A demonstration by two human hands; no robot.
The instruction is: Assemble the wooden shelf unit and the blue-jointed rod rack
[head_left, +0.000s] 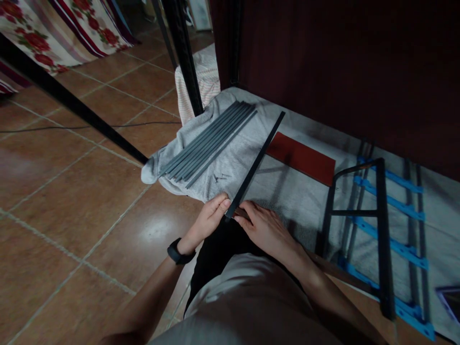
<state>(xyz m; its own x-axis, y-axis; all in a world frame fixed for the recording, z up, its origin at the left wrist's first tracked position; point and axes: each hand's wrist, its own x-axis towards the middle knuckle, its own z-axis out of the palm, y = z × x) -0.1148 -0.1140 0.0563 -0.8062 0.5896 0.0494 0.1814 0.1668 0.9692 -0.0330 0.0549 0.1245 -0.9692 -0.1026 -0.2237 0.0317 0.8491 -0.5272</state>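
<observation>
Bar (257,163), long and black, is held left of the red panel (301,157), its near end pinched in the fingers of the left hand (211,219); fingers of the right hand (269,231) are curled beside it, whether grasping cannot be told. Grey rods (210,140) are laid farther left of the panel, a black frame (383,239) to its right.

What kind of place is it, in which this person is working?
Probably a room in a home, rather than a workshop: the rose-patterned fabric, the tiled floor and the grey cloth spread under the grey rods suggest it.
</observation>
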